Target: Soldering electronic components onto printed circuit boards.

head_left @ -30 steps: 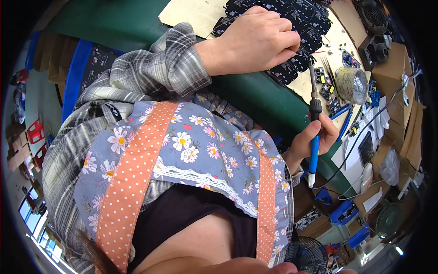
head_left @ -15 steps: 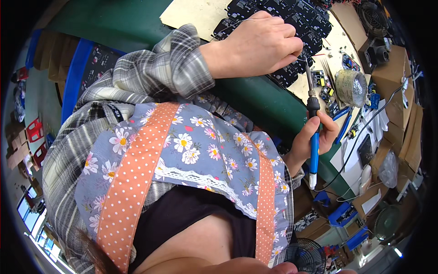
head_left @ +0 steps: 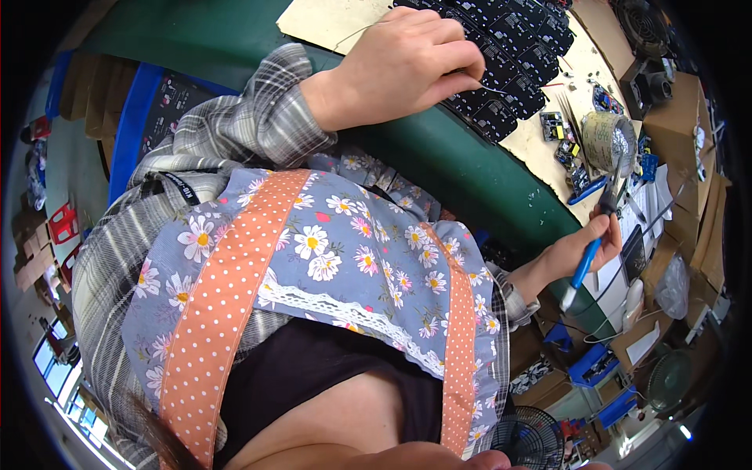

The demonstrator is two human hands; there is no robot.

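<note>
My left hand (head_left: pixel 407 66) is raised over the black circuit boards (head_left: pixel 513 59), its fingers pinched on a thin solder wire (head_left: pixel 356 37). The wire trails out behind the hand, and a short end pokes out past the fingertips. On the right, my right hand (head_left: pixel 587 247) grips a soldering iron (head_left: pixel 582 266) with a blue handle and a white end. Its metal tip points at the open silvery side of a tape-wrapped round tin (head_left: pixel 599 141); whether tip and tin touch I cannot tell.
Small assembled circuit boards (head_left: pixel 554 125) and tweezers lie beside the tin on the pale board (head_left: pixel 313 19), which rests on the green tabletop (head_left: pixel 478 168). Cardboard boxes (head_left: pixel 677 117) stand at the right. A blue-edged tray (head_left: pixel 129 141) is at the left.
My right hand has swung the soldering iron right, away from the circuit boards to the round tin. My left hand has drawn back to the left with the solder wire.
</note>
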